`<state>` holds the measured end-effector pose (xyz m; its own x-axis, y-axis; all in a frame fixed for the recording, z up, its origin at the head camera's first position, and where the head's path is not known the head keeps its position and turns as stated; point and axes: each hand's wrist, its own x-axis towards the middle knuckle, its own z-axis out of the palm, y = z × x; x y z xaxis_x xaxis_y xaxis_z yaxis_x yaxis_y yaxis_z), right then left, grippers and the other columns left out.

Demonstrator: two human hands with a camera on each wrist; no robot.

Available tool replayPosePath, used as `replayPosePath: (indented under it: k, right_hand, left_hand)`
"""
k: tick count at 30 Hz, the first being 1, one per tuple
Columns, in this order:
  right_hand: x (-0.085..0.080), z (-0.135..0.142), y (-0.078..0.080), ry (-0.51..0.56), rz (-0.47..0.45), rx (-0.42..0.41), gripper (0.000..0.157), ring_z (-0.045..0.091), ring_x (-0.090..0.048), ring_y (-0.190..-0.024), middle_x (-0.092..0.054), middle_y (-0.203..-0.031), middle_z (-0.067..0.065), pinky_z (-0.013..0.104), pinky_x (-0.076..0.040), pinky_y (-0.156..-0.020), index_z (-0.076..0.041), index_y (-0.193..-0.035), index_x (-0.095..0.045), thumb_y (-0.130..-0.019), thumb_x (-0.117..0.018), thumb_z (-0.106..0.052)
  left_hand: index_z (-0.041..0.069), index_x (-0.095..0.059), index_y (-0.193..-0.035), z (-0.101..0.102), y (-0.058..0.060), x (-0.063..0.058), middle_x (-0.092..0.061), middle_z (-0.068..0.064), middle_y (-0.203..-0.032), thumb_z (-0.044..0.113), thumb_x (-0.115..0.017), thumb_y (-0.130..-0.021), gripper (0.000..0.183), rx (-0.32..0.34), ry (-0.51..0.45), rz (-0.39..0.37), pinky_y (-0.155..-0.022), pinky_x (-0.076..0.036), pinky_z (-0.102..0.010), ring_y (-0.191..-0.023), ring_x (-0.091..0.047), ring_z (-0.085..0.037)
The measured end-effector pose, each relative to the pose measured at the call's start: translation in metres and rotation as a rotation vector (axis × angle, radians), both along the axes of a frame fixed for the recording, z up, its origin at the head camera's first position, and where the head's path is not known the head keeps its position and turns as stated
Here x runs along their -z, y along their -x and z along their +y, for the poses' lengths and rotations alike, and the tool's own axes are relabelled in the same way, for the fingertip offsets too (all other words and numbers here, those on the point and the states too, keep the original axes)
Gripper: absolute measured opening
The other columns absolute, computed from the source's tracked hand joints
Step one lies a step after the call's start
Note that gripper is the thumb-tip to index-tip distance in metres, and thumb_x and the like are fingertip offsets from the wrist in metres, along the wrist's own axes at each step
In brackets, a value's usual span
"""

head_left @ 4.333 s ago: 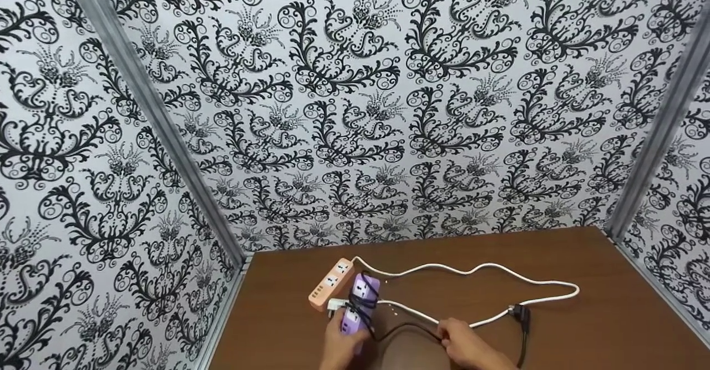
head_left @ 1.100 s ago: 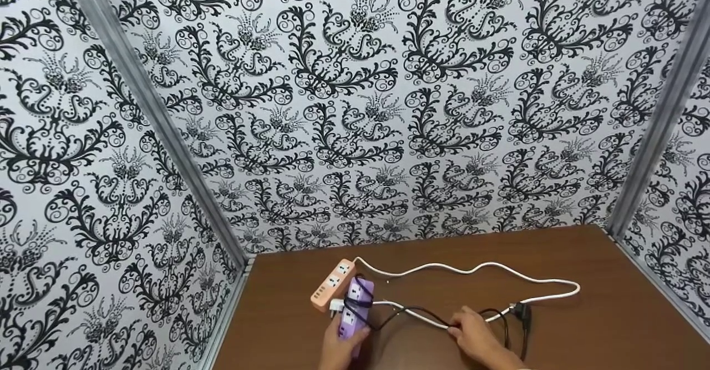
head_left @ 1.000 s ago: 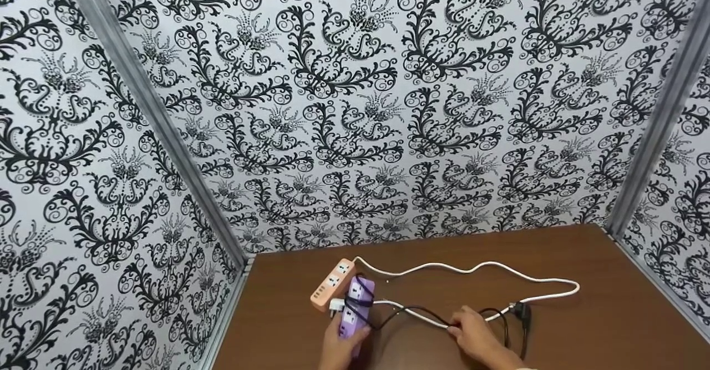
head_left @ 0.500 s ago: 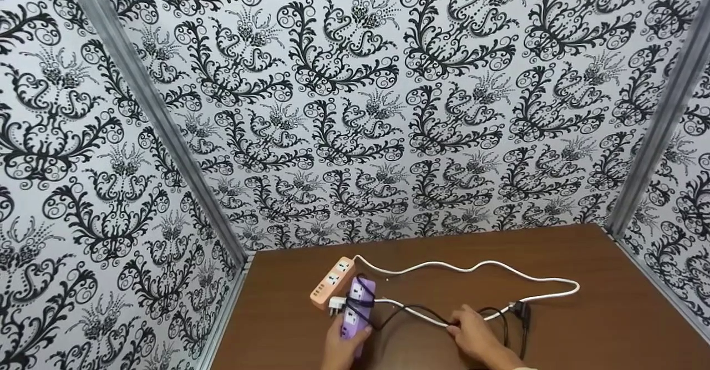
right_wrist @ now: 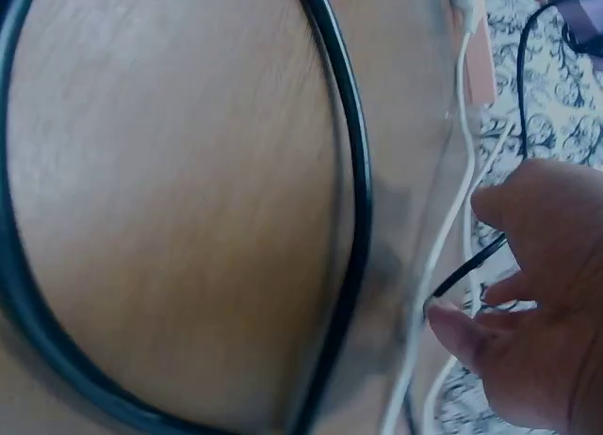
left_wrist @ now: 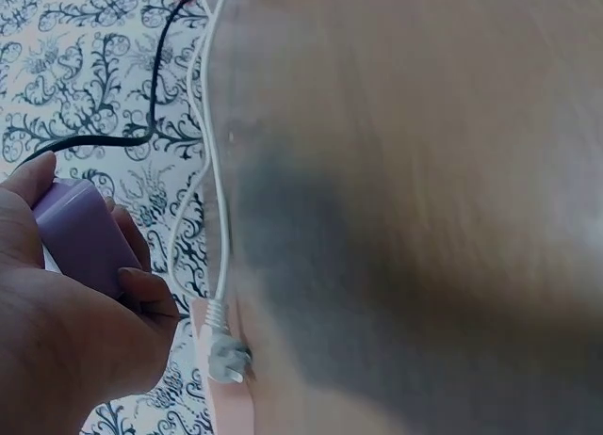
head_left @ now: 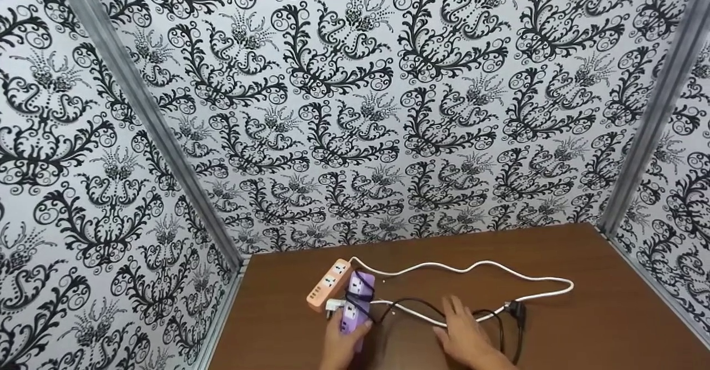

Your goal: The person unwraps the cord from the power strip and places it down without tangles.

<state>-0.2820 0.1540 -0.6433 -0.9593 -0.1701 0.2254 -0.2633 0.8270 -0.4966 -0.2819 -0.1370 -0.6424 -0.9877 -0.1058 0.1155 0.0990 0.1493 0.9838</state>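
Note:
My left hand (head_left: pixel 343 339) grips the lower end of a purple power strip (head_left: pixel 361 287), fingers wrapped around its body. A black cord (head_left: pixel 420 300) is wound several times around the strip and runs right to my right hand (head_left: pixel 465 331). That hand has its fingers stretched out over the black cord; in the right wrist view the cord (right_wrist: pixel 471 267) passes behind the spread fingers. The black plug (head_left: pixel 516 310) lies to the right, on the white cord (head_left: pixel 541 295). In the left wrist view the purple strip (left_wrist: pixel 87 235) sits in my palm, its sockets mostly hidden.
An orange power strip (head_left: pixel 329 284) lies just left of the purple one. Its white cord loops far right and returns to a white plug (head_left: pixel 334 305) beside my left hand. Patterned walls (head_left: pixel 355 137) stand behind and at the sides of the brown table (head_left: pixel 288 273).
The right hand has let go of the black cord and its fingers have straightened. The left hand keeps holding the purple power strip. Earlier, the right hand worked its way right along the cord.

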Motion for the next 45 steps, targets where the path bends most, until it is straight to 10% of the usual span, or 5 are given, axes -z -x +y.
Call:
replayPosePath:
  k: [9,20,32,45]
  right_hand:
    - [-0.029,-0.045,-0.009,-0.066,0.387,-0.298,0.05,0.035,-0.067,-0.125,-0.063,-0.145,0.019,0.051,-0.058,-0.102,-0.001,-0.14,-0.062,-0.095,-0.077,-0.02]
    - [-0.029,-0.075,-0.006,0.234,0.407,-0.518,0.008,0.008,-0.065,-0.089,-0.072,-0.098,0.0,0.03,-0.055,-0.076,-0.01,-0.109,-0.067,-0.101,-0.067,-0.008]
    - [-0.027,-0.085,-0.003,0.112,0.689,-0.379,0.024,0.01,-0.069,-0.084,-0.07,-0.094,-0.005,0.026,-0.054,-0.076,-0.012,-0.107,-0.067,-0.09,-0.075,0.002]
    - [-0.046,-0.075,-0.002,0.247,0.641,-0.137,0.02,0.01,-0.067,-0.077,-0.069,-0.087,-0.001,0.027,-0.053,-0.067,-0.008,-0.1,-0.068,-0.09,-0.073,0.008]
  left_hand:
    - [-0.003,-0.063,-0.116,0.015,-0.003,-0.016,-0.069,-0.008,-0.092,0.01,-0.083,-0.088,0.037,0.034,-0.024,-0.022,-0.067,-0.052,-0.026,-0.074,-0.06,-0.009]
    - [-0.001,-0.06,-0.116,0.018,-0.005,-0.021,-0.065,-0.005,-0.09,0.018,-0.082,-0.091,0.038,0.092,-0.029,-0.009,-0.065,-0.053,-0.026,-0.072,-0.061,-0.008]
    - [0.003,-0.066,-0.117,0.019,-0.006,-0.018,-0.07,-0.006,-0.094,0.011,-0.088,-0.079,0.044,-0.006,0.106,0.045,-0.068,-0.05,-0.024,-0.077,-0.058,-0.005]
    - [0.018,-0.07,-0.119,0.009,-0.012,-0.012,-0.075,0.002,-0.098,0.018,-0.096,-0.07,0.055,0.039,0.354,0.057,-0.072,-0.045,-0.024,-0.082,-0.058,-0.003]
